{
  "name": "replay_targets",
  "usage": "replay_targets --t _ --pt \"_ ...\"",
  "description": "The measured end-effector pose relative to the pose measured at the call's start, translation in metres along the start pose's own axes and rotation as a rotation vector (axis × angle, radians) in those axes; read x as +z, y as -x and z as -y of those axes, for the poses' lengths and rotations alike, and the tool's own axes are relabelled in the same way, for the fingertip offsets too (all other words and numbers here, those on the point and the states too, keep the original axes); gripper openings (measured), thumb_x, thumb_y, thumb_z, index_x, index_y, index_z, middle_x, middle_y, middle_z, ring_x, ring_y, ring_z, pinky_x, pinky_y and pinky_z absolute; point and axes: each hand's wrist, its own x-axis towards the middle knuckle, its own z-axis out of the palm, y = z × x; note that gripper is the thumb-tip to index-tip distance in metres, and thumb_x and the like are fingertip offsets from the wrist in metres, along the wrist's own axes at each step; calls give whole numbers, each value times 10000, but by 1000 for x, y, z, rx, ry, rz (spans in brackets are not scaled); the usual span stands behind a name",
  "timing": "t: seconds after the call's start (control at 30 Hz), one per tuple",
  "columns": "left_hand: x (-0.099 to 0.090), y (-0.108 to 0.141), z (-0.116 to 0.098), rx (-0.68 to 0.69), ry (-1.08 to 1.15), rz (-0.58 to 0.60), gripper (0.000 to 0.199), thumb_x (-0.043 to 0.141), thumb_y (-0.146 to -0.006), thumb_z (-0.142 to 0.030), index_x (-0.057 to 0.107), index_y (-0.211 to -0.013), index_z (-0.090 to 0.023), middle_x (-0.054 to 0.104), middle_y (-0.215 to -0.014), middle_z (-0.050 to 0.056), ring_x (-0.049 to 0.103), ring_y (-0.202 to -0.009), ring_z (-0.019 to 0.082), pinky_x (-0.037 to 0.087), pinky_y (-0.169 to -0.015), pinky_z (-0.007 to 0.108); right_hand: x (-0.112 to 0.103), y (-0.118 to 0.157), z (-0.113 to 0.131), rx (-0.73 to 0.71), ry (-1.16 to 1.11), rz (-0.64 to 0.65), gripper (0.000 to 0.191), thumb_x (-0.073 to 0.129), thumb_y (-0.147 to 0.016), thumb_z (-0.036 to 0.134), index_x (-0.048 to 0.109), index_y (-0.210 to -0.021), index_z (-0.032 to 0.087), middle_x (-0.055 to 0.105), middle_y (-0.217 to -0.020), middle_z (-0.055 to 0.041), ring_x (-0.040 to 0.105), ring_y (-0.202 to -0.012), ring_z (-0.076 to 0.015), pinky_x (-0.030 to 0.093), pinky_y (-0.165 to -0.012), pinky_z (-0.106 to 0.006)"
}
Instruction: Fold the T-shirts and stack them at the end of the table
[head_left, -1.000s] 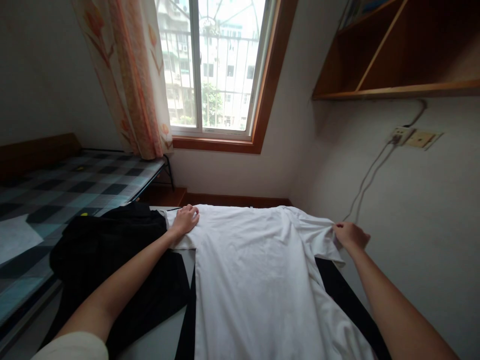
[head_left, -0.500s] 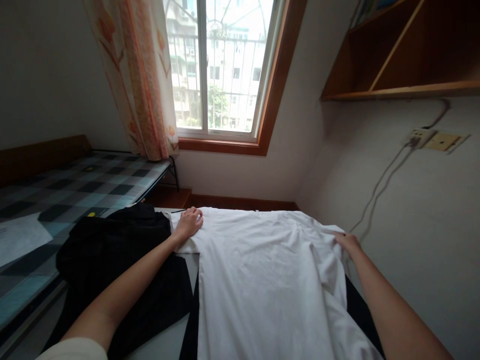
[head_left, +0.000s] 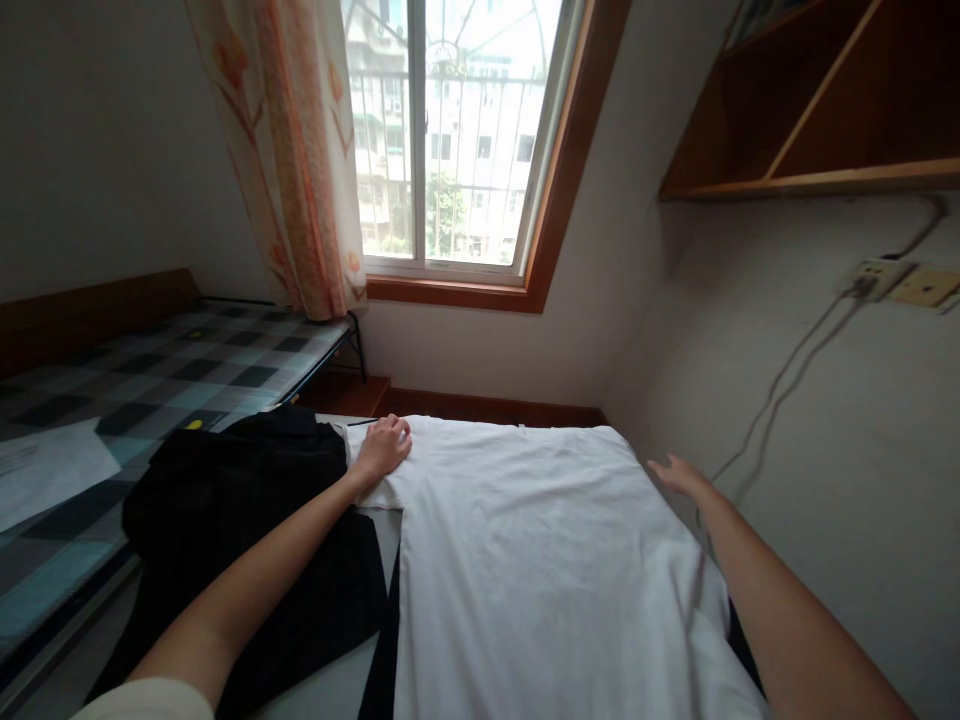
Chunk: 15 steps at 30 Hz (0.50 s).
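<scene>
A white T-shirt (head_left: 540,540) lies spread over the table, its left sleeve and shoulder at the far left. My left hand (head_left: 385,444) is on that sleeve with its fingers curled into the cloth. Off the shirt's far right edge, my right hand (head_left: 676,474) is held in the air, fingers apart and holding nothing. The right sleeve cannot be made out; the cloth on that side slopes down over the edge. Beneath the shirt, dark cloth (head_left: 381,640) shows on the left. Black clothing (head_left: 247,490) is heaped beside my left forearm.
A bed with a checked mattress (head_left: 225,350) stands at the left, with a paper sheet (head_left: 52,470) on it. A wall closes off the right side, where cables (head_left: 787,385) hang from a socket (head_left: 879,278). The window (head_left: 450,150) is ahead; a wooden shelf (head_left: 810,185) juts out upper right.
My right hand has let go of the shirt's right sleeve, which has dropped over the edge. The cloth on that side now lies smoother. My left hand stays on the left sleeve.
</scene>
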Motion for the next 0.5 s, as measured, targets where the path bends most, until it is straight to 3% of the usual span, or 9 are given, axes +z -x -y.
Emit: replay_targets --t 0.13,0.33,0.5 --pt "1 0 0 -2 3 -15 169 475 -882 -258 616 -961 -206 593 -1027 88 539 -1002 249 366 -930 386 13 -11 34 -100 87 70 449 488 -893 299 605 -1286 116 599 -1325 -152 560 -1208 -243 428 -974 -288" --pt "-1 0 -2 -16 16 -23 158 481 -875 -244 617 -945 -205 594 -1022 87 538 -989 248 372 -928 386 25 -14 80 -160 237 29 393 432 -906 285 678 -1202 207 599 -1307 -151 536 -1171 -331 401 -960 -476" --pt "-2 1 -2 -22 15 -13 170 463 -889 -245 616 -951 -203 591 -1004 85 542 -979 242 378 -919 378 38 -8 103 -221 416 -55 402 354 -922 220 705 -1118 220 616 -1231 -146 513 -1118 -305 390 -917 -465"
